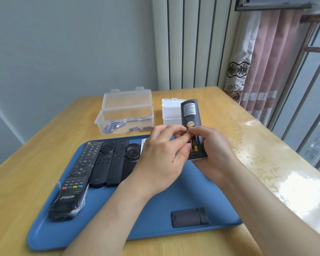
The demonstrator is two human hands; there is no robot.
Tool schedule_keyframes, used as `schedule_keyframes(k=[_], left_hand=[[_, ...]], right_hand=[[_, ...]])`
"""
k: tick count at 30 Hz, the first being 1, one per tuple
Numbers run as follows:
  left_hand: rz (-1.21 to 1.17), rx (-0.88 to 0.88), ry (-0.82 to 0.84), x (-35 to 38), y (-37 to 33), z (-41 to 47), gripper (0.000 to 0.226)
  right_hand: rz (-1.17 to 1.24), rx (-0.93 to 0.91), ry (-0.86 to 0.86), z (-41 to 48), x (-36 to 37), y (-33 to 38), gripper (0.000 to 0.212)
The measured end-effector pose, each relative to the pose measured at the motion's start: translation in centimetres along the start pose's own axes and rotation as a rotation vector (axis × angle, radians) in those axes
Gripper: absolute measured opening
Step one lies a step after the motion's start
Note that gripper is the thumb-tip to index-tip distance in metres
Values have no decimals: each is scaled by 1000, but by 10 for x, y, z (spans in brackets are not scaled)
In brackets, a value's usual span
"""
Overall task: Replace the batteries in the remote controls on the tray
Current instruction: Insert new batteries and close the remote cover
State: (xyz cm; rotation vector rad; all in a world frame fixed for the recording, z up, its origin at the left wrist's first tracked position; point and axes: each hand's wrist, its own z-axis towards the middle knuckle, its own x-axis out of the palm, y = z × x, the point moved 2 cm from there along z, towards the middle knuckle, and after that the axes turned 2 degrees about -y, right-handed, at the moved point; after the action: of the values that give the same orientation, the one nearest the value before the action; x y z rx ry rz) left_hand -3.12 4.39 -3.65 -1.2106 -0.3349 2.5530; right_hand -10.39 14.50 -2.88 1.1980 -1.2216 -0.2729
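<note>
Above the blue tray (155,215), my right hand (212,150) grips a dark grey remote (190,115) held back side up, its battery bay uncovered. A gold and black battery (195,145) sits in that bay. My left hand (163,156) has its thumb and fingers curled at the bay, pinching at the battery. The remote's dark cover (189,217) lies loose on the tray near its front edge. Several black remotes (103,163) lie side by side on the tray's left half, the largest (73,183) wrapped in clear plastic.
A clear plastic box (126,115) with its lid up holds several blue batteries (115,126) behind the tray. A small white box (171,112) stands open to its right. The wooden table (257,145) ends at a window and curtain on the right.
</note>
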Motion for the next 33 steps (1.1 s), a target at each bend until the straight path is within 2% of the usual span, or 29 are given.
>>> schedule_keyframes(k=[5, 7, 10, 12, 14, 17, 19, 24, 33], left_hand=[[-70, -72, 56, 2, 7, 0, 46], [-89, -106, 46, -4, 9, 3, 37], [-271, -308, -15, -18, 9, 7, 17], [-336, -316, 21, -29, 4, 7, 10], [-300, -268, 267, -34, -11, 5, 4], [-80, -163, 767, -24, -30, -6, 28], [34, -89, 922, -15, -33, -11, 41], [-60, -90, 921, -7, -27, -11, 33], [-22, -133, 837, -10, -17, -10, 21]], right_hand=[[-20, 34, 78, 3, -3, -3, 19], [-53, 29, 131, 6, -3, -3, 23], [-153, -19, 204, 8, -3, 3, 31], [-234, -44, 186, 9, -6, 4, 43], [-311, -77, 130, 10, -8, 3, 39], [-382, -129, 93, 10, -9, 2, 31], [-408, -141, 87, 10, -8, 1, 32], [-364, -109, 41, 8, -6, 0, 29], [-2, 32, 26, 4, -8, 4, 25]])
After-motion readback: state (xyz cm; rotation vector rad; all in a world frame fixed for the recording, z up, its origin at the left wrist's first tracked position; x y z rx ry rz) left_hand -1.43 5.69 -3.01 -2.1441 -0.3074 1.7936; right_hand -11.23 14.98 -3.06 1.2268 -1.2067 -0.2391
